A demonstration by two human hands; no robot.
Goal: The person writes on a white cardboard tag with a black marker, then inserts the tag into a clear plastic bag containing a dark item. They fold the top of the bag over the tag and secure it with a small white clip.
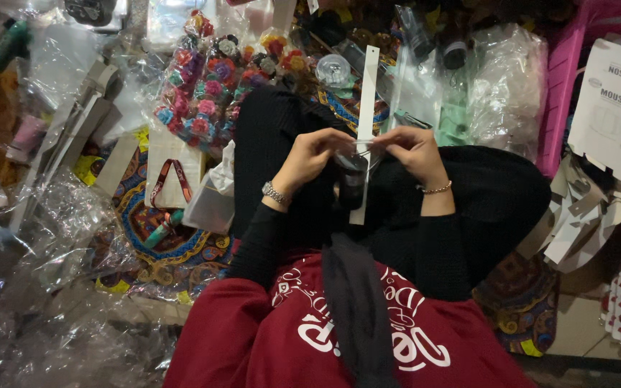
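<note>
White card strip (pixel 366 93) runs lengthwise away from the person's lap; left hand (pixel 314 154) and right hand (pixel 415 149) pinch it mid-length from either side, above a dark small bottle (pixel 352 183).

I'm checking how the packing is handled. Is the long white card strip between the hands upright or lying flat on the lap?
Upright: the white card strip is raised off the lap, pinched between the left hand and right hand.

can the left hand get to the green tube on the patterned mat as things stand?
Probably not right away. The left hand is pinching the white strip together with the right hand. The green tube lies uncovered, so only that grip is in the way.
</note>
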